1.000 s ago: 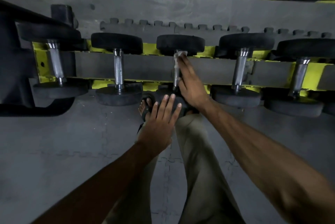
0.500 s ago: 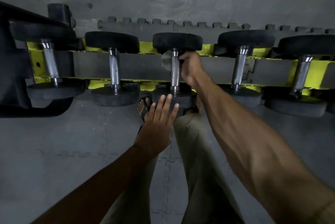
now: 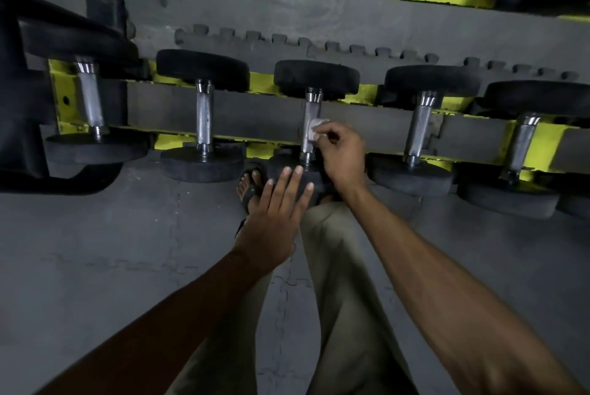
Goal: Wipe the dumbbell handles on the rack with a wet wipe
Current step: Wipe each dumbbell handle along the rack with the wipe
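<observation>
Dim, murky indoor light; faint glints on the chrome dumbbell handles point(image 3: 204, 115); wide-angle bending at edges; slightly soft.

Five dumbbells side by side on rack point(image 3: 255, 120), handles running front to back. Middle dumbbell handle point(image 3: 309, 121) dead centre, one handle point(image 3: 204, 116) to its left, another point(image 3: 419, 129) to its right. Right hand point(image 3: 343, 155) just right of middle handle, wipe point(image 3: 316, 128) pinched against it. Left hand point(image 3: 274, 219) flat on near weight head point(image 3: 287, 168) of same dumbbell. Sandalled foot point(image 3: 250, 187) on floor below that head.
</observation>
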